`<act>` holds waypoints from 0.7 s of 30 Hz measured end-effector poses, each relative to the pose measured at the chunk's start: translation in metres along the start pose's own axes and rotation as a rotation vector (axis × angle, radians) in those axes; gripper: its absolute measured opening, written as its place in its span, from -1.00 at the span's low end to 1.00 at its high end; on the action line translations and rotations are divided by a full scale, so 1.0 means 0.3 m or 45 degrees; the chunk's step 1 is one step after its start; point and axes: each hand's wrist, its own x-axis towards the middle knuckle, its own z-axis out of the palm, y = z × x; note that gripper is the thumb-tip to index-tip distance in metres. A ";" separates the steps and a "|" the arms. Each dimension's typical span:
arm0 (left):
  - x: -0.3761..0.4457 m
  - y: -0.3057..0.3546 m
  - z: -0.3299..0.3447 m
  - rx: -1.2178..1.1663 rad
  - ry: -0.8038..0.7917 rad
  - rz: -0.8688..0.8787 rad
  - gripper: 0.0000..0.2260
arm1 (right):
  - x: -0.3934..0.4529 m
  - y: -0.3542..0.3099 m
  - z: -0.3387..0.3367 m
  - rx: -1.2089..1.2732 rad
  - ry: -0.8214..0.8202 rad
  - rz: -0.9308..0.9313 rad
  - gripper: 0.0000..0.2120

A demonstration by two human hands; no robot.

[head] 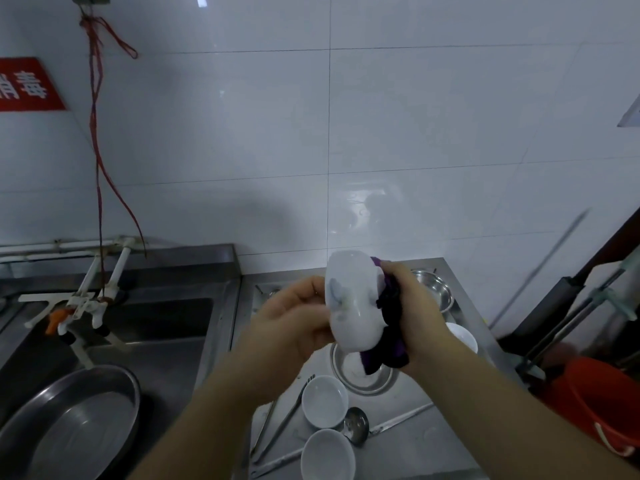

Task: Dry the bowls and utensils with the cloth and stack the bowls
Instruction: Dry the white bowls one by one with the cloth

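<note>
Two white bowls (325,441) near counter's front edge, ladle (356,426) beside | I see left hand (294,320) grasping white bowl (353,303) tilted above counter (415,441) | right hand (412,306) clenched around purple cloth (388,351), touching bowl.

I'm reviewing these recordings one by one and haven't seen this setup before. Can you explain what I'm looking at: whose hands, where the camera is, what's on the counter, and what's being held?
There is no machine here: a person works with bare hands, filmed by one wide-angle camera on their head, looking forward and down. The left hand grips a white bowl, tilted on its side. The right hand holds a dark purple cloth against the bowl. Below, on the steel counter, stand two white bowls, with a third partly hidden behind the right wrist. There are also two metal bowls, a ladle and long thin utensils. On the left is a sink with a large metal basin.
</note>
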 end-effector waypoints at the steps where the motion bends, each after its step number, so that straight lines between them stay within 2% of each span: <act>1: 0.008 0.019 -0.003 -0.093 -0.002 -0.060 -0.65 | 0.010 -0.015 -0.006 -0.060 0.051 -0.054 -0.74; 4: 0.023 0.048 -0.009 -0.251 0.103 -0.143 -0.74 | 0.025 -0.049 -0.010 -0.202 0.107 -0.148 -0.57; 6: 0.021 0.044 -0.010 -0.200 0.117 -0.097 -0.76 | 0.025 -0.049 -0.010 -0.185 0.102 -0.115 -0.58; 9: 0.010 0.024 0.002 -0.056 0.072 0.024 -0.77 | 0.014 -0.033 -0.001 -0.018 0.039 0.040 -0.72; 14: -0.007 -0.056 0.045 0.471 0.098 0.203 -0.85 | -0.014 0.020 0.026 0.211 -0.073 0.219 -0.67; 18: -0.024 -0.085 0.051 0.743 0.073 0.232 -0.78 | -0.024 0.008 0.030 0.149 -0.070 0.184 -0.67; 21: -0.026 -0.071 0.062 0.684 0.107 0.289 -0.72 | -0.032 -0.015 0.033 0.094 -0.041 0.130 -0.77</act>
